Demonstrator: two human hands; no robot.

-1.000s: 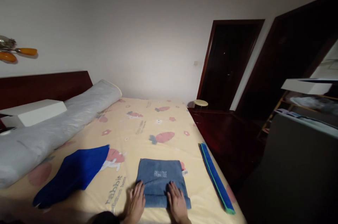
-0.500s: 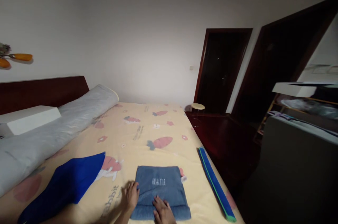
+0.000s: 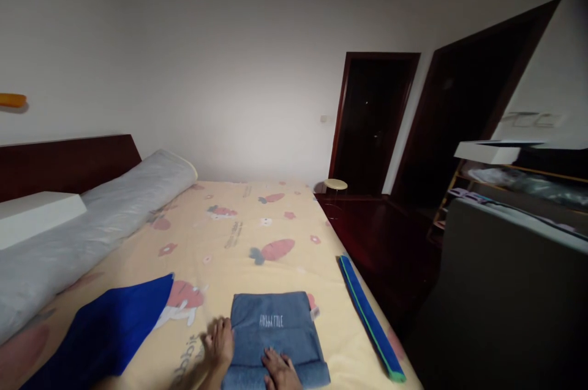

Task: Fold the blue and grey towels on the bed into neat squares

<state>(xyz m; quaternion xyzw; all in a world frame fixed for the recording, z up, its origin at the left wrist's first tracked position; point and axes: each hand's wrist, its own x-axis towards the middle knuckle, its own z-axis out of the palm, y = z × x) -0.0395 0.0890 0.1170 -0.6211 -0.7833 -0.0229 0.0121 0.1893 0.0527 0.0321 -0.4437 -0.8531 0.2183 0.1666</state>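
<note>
The bed (image 3: 271, 278) filled most of the lower view, its yellow sheet printed with rabbits and carrots. A long grey roll (image 3: 110, 212) lay along its left side, in front of the dark headboard (image 3: 64, 160), with a white box (image 3: 39, 215) on top. Nearer, a bright blue cloth (image 3: 105, 329) lay spread at an angle. The grey-blue cloth (image 3: 275, 337) was on the bed at the near middle, folded roughly square, with a thicker band across its near side. To its right, close to the bed's edge, was a narrow blue roll (image 3: 371, 316) trimmed in green.

The right hand (image 3: 281, 370) rested palm down on the near band, its grip slightly spread. The left hand (image 3: 222, 344) touched the cloth's left edge; whether its grip pinched anything could not be told. Smallest was the white lettering (image 3: 271, 321) on the cloth.
</note>
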